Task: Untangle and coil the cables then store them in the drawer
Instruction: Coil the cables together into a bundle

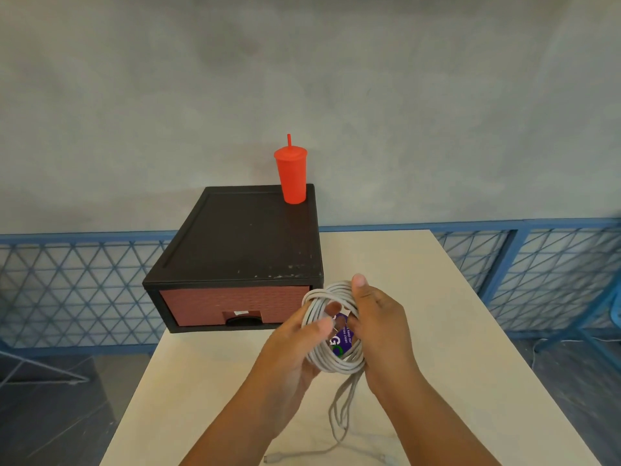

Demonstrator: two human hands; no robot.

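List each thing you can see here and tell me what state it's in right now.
Cable: mostly wound into a coil, held above the table, loose tail hanging down.
Drawer: shut.
Cup: upright on the drawer box, lid on, straw in.
Left hand: fingers closed on the coil's left side.
Right hand: fingers closed on the coil's right side, thumb over the top.
Table: holds the drawer box and the cable's loose end.

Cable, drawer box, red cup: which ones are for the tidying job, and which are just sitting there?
For the job:
- grey cable, coiled, held by left hand and right hand, loose tail hanging to the table
- drawer, closed

Just there:
- red cup with a straw, atop the drawer box
- blue fence behind
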